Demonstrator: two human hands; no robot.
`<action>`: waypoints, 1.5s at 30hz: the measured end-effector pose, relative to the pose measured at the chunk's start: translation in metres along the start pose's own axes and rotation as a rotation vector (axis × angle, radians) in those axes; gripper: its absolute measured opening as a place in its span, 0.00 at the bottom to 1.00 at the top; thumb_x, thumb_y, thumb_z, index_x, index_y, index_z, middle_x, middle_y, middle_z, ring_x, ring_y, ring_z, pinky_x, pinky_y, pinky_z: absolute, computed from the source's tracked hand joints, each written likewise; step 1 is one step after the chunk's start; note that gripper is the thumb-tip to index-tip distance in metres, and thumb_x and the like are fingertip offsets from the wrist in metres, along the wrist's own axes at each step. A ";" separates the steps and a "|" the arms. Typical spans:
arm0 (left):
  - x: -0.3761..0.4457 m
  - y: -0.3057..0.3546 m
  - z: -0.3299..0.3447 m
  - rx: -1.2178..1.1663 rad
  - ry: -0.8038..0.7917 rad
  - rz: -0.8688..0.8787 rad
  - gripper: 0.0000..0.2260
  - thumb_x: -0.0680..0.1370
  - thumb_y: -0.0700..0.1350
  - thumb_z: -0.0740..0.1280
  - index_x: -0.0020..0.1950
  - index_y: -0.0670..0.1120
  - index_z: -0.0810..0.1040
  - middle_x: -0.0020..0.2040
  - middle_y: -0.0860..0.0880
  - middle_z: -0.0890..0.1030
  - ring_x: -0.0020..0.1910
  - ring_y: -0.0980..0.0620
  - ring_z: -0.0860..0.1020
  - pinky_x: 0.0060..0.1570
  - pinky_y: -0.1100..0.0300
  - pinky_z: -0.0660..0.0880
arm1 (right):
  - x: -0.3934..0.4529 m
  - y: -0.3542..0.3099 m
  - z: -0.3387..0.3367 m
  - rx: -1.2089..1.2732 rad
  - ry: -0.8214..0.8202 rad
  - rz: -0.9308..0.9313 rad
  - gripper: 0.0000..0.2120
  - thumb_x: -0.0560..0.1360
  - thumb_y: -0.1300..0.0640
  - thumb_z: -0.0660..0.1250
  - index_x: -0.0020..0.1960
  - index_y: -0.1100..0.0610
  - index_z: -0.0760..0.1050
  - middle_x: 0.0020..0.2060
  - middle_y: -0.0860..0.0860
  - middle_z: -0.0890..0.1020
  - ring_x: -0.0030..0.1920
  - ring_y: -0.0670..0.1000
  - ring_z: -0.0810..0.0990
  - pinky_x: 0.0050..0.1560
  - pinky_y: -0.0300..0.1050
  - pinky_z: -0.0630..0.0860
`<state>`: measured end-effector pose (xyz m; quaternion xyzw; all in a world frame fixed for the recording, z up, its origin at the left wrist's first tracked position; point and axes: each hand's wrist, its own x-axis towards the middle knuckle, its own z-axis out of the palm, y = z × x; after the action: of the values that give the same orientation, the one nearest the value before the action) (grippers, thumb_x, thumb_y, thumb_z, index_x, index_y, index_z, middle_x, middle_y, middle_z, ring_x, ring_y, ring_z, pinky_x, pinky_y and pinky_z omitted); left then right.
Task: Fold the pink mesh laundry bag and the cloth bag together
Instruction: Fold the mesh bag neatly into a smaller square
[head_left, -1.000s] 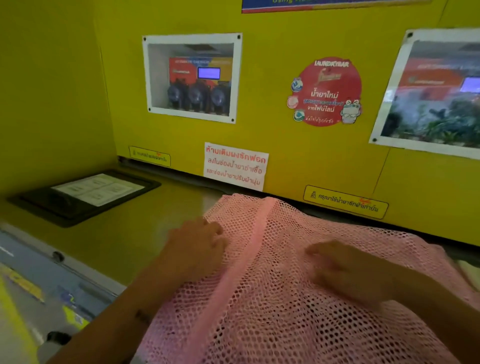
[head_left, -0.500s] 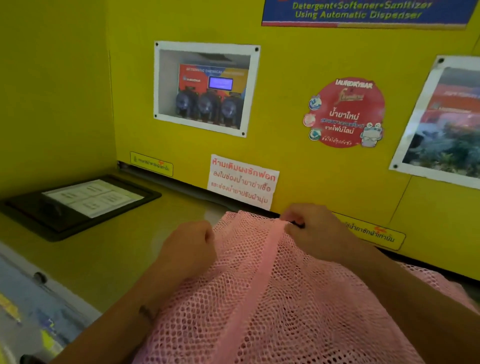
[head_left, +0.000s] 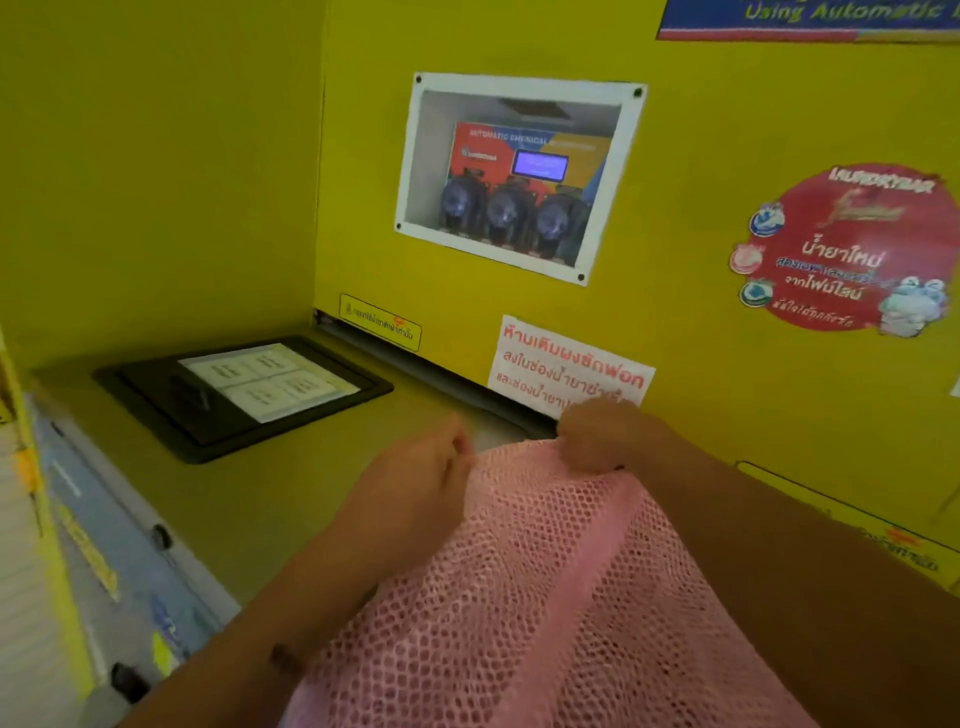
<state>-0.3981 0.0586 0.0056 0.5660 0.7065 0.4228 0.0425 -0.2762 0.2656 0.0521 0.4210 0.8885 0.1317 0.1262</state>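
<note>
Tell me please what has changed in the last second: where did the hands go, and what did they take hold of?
The right hand moved from lying flat on the pink mesh bag to its far edge and closed on it. The left hand curled its fingers and now grips the same edge, further left. The bag remains spread on the machine top; no cloth bag is visible.

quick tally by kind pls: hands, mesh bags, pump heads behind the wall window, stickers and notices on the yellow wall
hands: 2, left and right
pink mesh bag: 1
pump heads: 3
wall stickers and notices: at least 5, some cut off
total: at least 11
</note>
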 end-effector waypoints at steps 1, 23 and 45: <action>-0.002 -0.002 -0.004 -0.074 -0.047 -0.026 0.02 0.81 0.51 0.62 0.49 0.55 0.72 0.31 0.52 0.77 0.26 0.59 0.70 0.28 0.62 0.67 | -0.001 0.001 -0.003 -0.011 0.055 0.018 0.15 0.77 0.51 0.61 0.61 0.55 0.75 0.48 0.52 0.76 0.47 0.53 0.75 0.46 0.47 0.72; -0.049 -0.024 -0.038 0.134 -0.368 -0.214 0.14 0.76 0.56 0.67 0.61 0.57 0.75 0.44 0.56 0.79 0.42 0.60 0.77 0.37 0.64 0.70 | -0.026 -0.059 0.042 0.208 0.051 -0.142 0.22 0.78 0.44 0.54 0.65 0.55 0.72 0.63 0.59 0.76 0.59 0.60 0.75 0.60 0.55 0.73; -0.107 -0.013 -0.071 -0.141 -0.271 -0.162 0.17 0.79 0.41 0.67 0.64 0.58 0.74 0.46 0.50 0.81 0.44 0.49 0.82 0.45 0.52 0.77 | -0.078 -0.062 0.055 0.653 0.254 -0.129 0.23 0.79 0.55 0.61 0.73 0.55 0.66 0.71 0.57 0.71 0.65 0.58 0.75 0.67 0.50 0.70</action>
<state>-0.4080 -0.0698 -0.0019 0.5546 0.7062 0.3864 0.2108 -0.2545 0.1738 -0.0112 0.3624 0.9171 -0.1162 -0.1185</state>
